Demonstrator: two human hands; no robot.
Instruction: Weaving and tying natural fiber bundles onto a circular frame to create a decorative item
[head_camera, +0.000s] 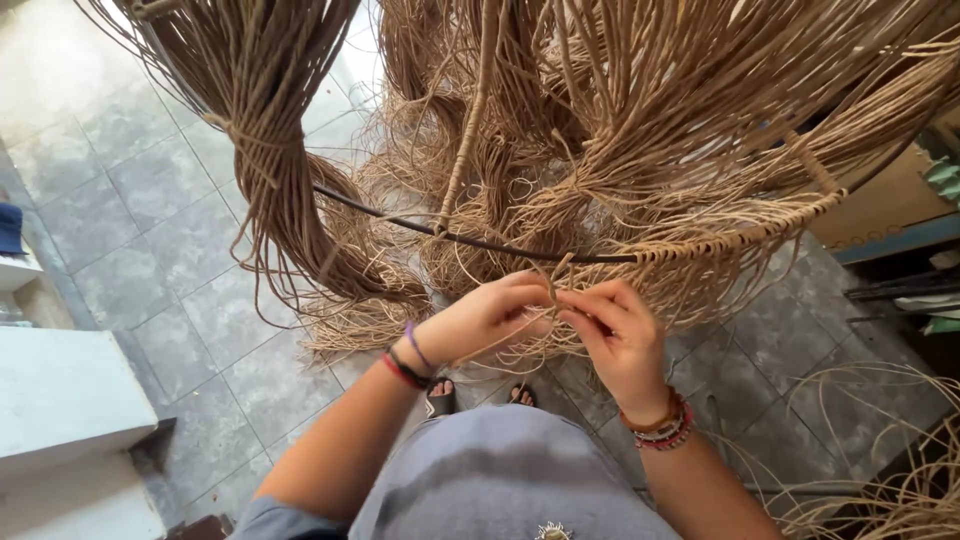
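Your left hand (485, 318) and right hand (615, 335) both pinch strands (556, 280) just under the rim (560, 256), apparently to hold them taut against it.

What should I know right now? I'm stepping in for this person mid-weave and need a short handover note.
Left hand and right hand meet just under the dark metal hoop, both pinching tan rattan strands. Wrapped stretch of hoop lies to the right; the stretch to the left is bare. Tied bundle of strands hangs at left, loose strands elsewhere. Left: the bare hoop.
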